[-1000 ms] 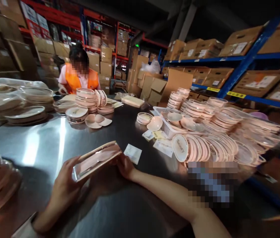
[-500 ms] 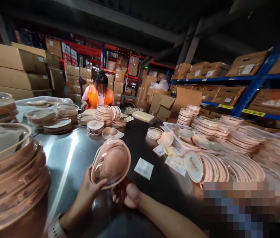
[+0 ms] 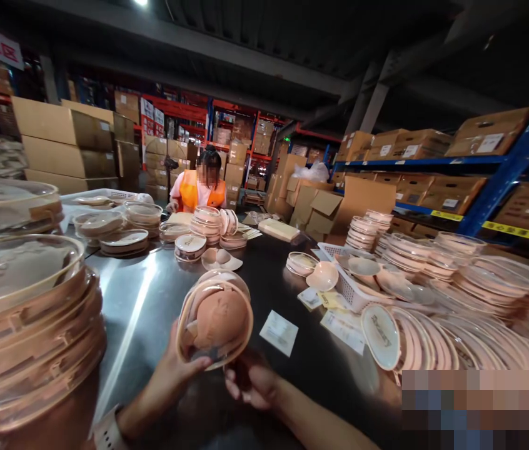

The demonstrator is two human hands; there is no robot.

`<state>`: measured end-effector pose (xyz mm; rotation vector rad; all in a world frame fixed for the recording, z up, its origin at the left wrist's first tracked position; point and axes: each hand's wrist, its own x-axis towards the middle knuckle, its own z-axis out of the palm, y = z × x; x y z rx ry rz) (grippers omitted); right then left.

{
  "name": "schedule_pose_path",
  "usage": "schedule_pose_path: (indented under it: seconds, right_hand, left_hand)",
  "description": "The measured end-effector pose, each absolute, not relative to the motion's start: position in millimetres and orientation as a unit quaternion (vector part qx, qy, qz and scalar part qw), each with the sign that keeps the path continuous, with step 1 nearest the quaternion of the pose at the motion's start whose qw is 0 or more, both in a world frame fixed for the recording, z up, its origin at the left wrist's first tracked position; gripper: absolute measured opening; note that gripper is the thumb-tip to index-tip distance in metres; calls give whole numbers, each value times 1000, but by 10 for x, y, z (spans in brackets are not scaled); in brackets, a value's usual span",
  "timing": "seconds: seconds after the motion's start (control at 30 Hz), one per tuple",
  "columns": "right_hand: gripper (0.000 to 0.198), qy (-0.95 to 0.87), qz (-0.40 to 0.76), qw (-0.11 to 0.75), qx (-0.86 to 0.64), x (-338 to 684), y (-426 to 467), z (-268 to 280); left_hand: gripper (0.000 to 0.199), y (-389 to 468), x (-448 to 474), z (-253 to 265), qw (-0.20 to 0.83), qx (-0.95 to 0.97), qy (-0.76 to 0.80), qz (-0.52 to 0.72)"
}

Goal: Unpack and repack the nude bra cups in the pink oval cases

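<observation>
A clear oval plastic case with a beige cup-shaped pad inside is tilted up above the dark tabletop. Gripping it by the lower left rim is my left hand, its thumb across the front edge. My right hand is at the lower right of the case with its fingers curled in; whether they pinch something there is hidden by shadow and the rim. To the right of the case lies a small white printed card. Beyond it, a loose beige cup rests on the table.
Stacks of similar cases stand close on the left; a long leaning row is on the right. A white basket with cups and several leaflets are nearby. Across the table sits a co-worker in an orange vest.
The view has shifted, so the surroundings appear further right and lower. My left hand still holds the case, which has turned slightly. My right hand stays curled beside its lower rim.
</observation>
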<state>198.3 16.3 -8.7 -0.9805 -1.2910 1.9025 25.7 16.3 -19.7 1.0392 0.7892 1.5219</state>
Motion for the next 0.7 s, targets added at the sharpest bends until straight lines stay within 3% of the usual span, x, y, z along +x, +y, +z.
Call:
schedule_pose_path:
  seconds: [0.1, 0.2, 0.27, 0.4, 0.47, 0.53, 0.63, 0.7]
  right_hand:
    - [51, -548, 606, 387, -427, 2113, 283, 48]
    - [48, -596, 541, 396, -442, 2293, 425, 202]
    - [46, -649, 480, 385, -448, 2324, 405, 226]
    - [36, -836, 158, 345, -398, 2106, 71, 67]
    - [37, -867, 80, 339, -357, 2002, -46, 4]
    - [40, -830, 124, 387, -382, 2003, -9, 16]
    - [40, -638, 290, 524, -483, 2159, 262, 89]
    - [46, -545, 387, 553, -498, 2252, 437, 86]
  left_hand:
    - [90, 313, 41, -223, 461, 569, 346, 587]
    - [66, 483, -261, -228, 177, 730, 421, 509]
    - [50, 483, -330, -233, 56, 752, 451, 478]
    - [62, 210, -36, -276, -84, 773, 464, 424]
    - [67, 93, 120, -276, -145, 798, 442, 383]
    - [63, 81, 150, -234, -96, 793, 453, 395]
    - [48, 227, 7, -119, 136, 689, 492, 514]
    - [55, 329, -101, -49, 271, 594, 488, 580]
